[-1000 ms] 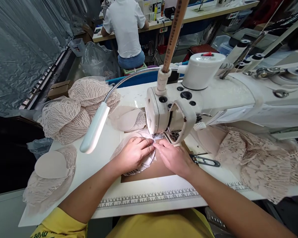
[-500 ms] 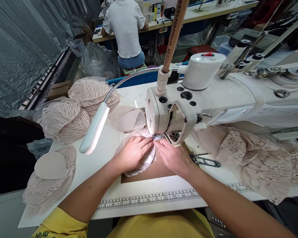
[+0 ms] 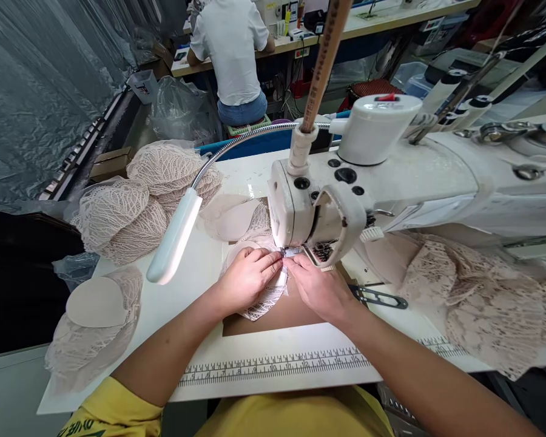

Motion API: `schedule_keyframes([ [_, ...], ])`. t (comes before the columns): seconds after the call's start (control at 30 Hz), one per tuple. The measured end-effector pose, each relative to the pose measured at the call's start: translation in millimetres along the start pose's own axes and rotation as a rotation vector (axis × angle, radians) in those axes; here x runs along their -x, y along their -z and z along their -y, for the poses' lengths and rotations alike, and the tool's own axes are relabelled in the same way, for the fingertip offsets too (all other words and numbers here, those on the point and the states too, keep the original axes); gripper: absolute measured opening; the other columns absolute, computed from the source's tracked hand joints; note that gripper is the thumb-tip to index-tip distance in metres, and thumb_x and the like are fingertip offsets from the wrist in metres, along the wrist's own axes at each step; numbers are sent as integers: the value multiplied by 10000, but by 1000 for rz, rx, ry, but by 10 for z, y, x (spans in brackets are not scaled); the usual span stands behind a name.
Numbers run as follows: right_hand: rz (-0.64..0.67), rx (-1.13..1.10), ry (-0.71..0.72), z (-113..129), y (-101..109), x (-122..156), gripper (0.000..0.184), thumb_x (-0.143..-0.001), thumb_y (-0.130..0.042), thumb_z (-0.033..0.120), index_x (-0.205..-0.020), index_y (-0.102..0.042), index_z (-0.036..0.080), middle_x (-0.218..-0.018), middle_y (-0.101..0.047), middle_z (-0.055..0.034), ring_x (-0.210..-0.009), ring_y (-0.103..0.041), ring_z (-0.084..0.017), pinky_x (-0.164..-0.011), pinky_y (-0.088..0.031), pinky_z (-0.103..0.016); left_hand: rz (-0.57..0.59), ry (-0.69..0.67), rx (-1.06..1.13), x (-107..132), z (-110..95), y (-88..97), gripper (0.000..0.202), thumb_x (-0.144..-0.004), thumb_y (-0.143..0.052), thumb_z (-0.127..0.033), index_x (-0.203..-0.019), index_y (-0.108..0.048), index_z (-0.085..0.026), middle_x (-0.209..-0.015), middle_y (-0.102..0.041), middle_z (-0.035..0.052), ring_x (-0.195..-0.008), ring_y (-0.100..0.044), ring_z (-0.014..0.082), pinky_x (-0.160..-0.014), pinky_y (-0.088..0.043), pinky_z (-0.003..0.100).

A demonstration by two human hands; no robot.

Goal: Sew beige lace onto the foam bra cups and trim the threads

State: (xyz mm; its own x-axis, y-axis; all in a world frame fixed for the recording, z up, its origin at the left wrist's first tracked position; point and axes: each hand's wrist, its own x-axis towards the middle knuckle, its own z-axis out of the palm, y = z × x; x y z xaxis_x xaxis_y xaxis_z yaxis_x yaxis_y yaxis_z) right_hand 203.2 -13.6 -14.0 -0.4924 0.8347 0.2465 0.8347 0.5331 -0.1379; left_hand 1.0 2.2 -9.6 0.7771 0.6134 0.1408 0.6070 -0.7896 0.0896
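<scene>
My left hand presses a pale pink lace piece against the brown plate under the sewing machine. Its fingers lie close together, with the tips beside the presser foot. From the other side, my right hand holds the edge of that piece between thumb and fingers, just in front of the foot. The two hands' fingertips almost meet there. Part of the lace piece is hidden beneath the left hand, and the needle point cannot be made out.
Stacked lace cups lie at the left, with another cup piece nearer. A lamp hangs over the table. Lace fabric heaps at right, beside a slotted dark tool. A person sits ahead.
The lace piece has shifted slightly and turned under my left hand, showing less of it to the left. Both hands stay by the presser foot. The whole view has moved a little.
</scene>
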Motion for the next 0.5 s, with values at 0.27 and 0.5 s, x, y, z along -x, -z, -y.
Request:
schedule_keyframes([
  [0.27,-1,-71,14,-45,-5,36,342,-854,-470,55,-1059,-702,200,-938,-697,-22,-771,-565,-152,-646,-374,-271,-12,-21,53,-11,74,16,336,-943,-425,-179,-1250,-556,-137,-1329,-572,97,-1079,-505,248,-854,-398,394],
  [0.5,13,-82,17,-81,-1,37,357,-857,-447,54,-1045,-713,200,-988,-700,-34,-769,-589,-147,-674,-420,-259,-31,18,43,-44,87,53,364,-957,-407,-264,-1260,-559,-131,-1304,-585,122,-1067,-513,268,-831,-397,405],
])
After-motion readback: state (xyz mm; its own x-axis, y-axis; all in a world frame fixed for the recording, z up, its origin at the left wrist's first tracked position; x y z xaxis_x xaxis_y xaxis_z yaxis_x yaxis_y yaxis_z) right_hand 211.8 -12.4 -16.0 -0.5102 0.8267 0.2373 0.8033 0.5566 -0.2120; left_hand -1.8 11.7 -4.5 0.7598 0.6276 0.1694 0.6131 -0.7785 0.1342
